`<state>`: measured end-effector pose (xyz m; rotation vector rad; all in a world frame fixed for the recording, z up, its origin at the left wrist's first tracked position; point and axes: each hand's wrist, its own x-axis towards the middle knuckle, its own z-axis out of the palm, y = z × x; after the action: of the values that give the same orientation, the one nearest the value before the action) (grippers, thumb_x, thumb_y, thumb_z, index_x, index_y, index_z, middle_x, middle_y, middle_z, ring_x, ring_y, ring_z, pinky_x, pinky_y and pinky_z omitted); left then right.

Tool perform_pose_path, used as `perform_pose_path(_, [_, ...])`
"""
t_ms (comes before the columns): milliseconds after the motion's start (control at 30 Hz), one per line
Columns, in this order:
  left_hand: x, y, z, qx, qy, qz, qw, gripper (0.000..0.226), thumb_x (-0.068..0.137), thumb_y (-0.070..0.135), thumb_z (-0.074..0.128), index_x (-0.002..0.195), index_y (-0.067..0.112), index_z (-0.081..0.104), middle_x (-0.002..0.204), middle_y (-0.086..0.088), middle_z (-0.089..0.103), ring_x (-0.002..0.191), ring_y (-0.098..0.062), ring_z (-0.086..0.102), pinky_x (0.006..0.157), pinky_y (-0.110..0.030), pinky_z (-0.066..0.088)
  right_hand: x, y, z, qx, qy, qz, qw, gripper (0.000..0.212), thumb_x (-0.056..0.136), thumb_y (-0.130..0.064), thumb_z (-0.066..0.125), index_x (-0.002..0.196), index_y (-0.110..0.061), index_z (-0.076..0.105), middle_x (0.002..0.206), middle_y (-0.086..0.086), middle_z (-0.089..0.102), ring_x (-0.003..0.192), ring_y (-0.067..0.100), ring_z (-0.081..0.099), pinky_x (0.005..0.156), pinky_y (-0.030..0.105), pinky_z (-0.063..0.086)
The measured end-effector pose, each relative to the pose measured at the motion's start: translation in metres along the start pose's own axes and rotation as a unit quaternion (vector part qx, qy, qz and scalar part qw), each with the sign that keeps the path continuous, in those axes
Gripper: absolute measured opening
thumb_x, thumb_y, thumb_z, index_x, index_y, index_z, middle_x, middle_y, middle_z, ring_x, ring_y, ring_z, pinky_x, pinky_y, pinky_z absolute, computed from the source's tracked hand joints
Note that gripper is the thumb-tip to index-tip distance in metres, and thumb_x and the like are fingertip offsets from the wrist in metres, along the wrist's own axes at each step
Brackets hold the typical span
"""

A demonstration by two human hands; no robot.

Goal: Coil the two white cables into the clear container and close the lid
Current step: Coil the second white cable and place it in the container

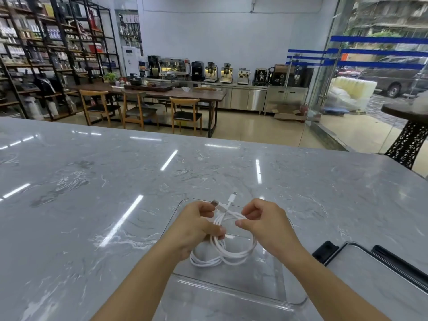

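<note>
1. The cable's (228, 256) coil passed behind the left hand's (194, 228) fingers; whether it was one cable or two could not be told.
2. The right hand's (266, 225) fingertips were curled out of sight, so its hold on the cable was unclear.
3. The forearms (143, 286) covered parts of the container's (231, 297) walls and ran off the bottom edge.
4. The lid (370, 274) was cut off by the right edge.
5. Goods on the shelves (46, 54) were too small to name.
6. The round table (407, 112) was cut by the right edge, and the pale thing on it was blurred.
</note>
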<state>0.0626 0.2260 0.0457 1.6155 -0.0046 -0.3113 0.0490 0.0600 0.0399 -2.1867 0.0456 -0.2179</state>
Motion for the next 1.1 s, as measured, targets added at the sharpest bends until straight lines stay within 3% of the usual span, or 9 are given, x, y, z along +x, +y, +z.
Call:
perform_pose_path(167, [0.016, 0.001, 0.003, 0.219, -0.005, 0.035, 0.975, 0.032, 0.066, -0.006, 0.074, 0.093, 0.004, 0.060, 0.077, -0.004, 0.058, 0.072, -0.022, 0.060, 0.074, -0.038, 0.055, -0.001, 0.000, -0.002, -0.153, -0.017, -0.030, 0.988, 0.015, 0.075, -0.023, 0.072, 0.074, -0.016, 0.059, 0.067, -0.004, 0.057, 0.065, 0.015, 0.056, 0.059, 0.028, 0.044])
perform_pose_path(367, [0.038, -0.006, 0.027, 0.302, -0.045, 0.024, 0.952, 0.026, 0.068, -0.002, 0.074, 0.085, 0.007, 0.056, 0.087, -0.012, 0.060, 0.082, -0.029, 0.060, 0.082, -0.046, 0.054, 0.008, 0.010, -0.003, -0.328, -0.065, -0.015, 0.942, 0.019, 0.082, -0.015, 0.061, 0.077, -0.015, 0.042, 0.069, 0.000, 0.046, 0.067, 0.023, 0.051, 0.060, 0.032, 0.042])
perform_pose_path(467, [0.049, -0.012, 0.039, 0.389, -0.053, 0.040, 0.919, 0.025, 0.071, 0.001, 0.071, 0.083, 0.011, 0.052, 0.087, -0.010, 0.060, 0.080, -0.026, 0.057, 0.074, -0.037, 0.051, 0.016, 0.016, 0.001, -0.392, -0.092, -0.020, 0.915, 0.024, 0.081, -0.009, 0.061, 0.074, -0.013, 0.038, 0.062, 0.000, 0.039, 0.067, 0.024, 0.048, 0.060, 0.031, 0.040])
perform_pose_path(600, [0.055, -0.019, 0.048, 0.472, -0.075, 0.036, 0.878, 0.024, 0.073, 0.007, 0.071, 0.090, 0.012, 0.054, 0.101, -0.013, 0.064, 0.092, -0.028, 0.061, 0.067, -0.029, 0.042, 0.021, 0.026, 0.008, -0.425, -0.149, -0.001, 0.893, 0.032, 0.080, -0.007, 0.059, 0.064, -0.013, 0.032, 0.071, 0.004, 0.044, 0.078, 0.028, 0.053, 0.061, 0.032, 0.037])
perform_pose_path(733, [0.057, -0.035, 0.051, 0.519, -0.113, 0.029, 0.847, 0.025, 0.075, 0.008, 0.065, 0.099, 0.009, 0.061, 0.109, -0.013, 0.065, 0.098, -0.029, 0.061, 0.070, -0.028, 0.042, 0.016, 0.036, 0.016, -0.449, -0.214, 0.015, 0.867, 0.015, 0.079, 0.000, 0.053, 0.090, -0.010, 0.050, 0.089, 0.013, 0.054, 0.096, 0.034, 0.058, 0.063, 0.031, 0.035])
perform_pose_path(867, [0.058, -0.039, 0.051, 0.534, -0.130, 0.037, 0.834, 0.022, 0.076, 0.012, 0.064, 0.097, 0.012, 0.062, 0.109, -0.012, 0.065, 0.098, -0.030, 0.060, 0.074, -0.031, 0.044, 0.018, 0.039, 0.017, -0.464, -0.226, 0.017, 0.857, 0.022, 0.081, -0.001, 0.052, 0.102, -0.004, 0.051, 0.108, 0.018, 0.055, 0.096, 0.035, 0.057, 0.064, 0.032, 0.035])
perform_pose_path(1100, [0.059, -0.040, 0.047, 0.552, -0.156, 0.051, 0.817, 0.026, 0.080, 0.020, 0.062, 0.104, 0.011, 0.058, 0.111, -0.012, 0.063, 0.099, -0.030, 0.058, 0.072, -0.030, 0.040, 0.019, 0.039, 0.017, -0.463, -0.237, 0.030, 0.854, 0.019, 0.084, -0.005, 0.050, 0.103, -0.006, 0.050, 0.108, 0.018, 0.054, 0.093, 0.032, 0.057, 0.064, 0.033, 0.035])
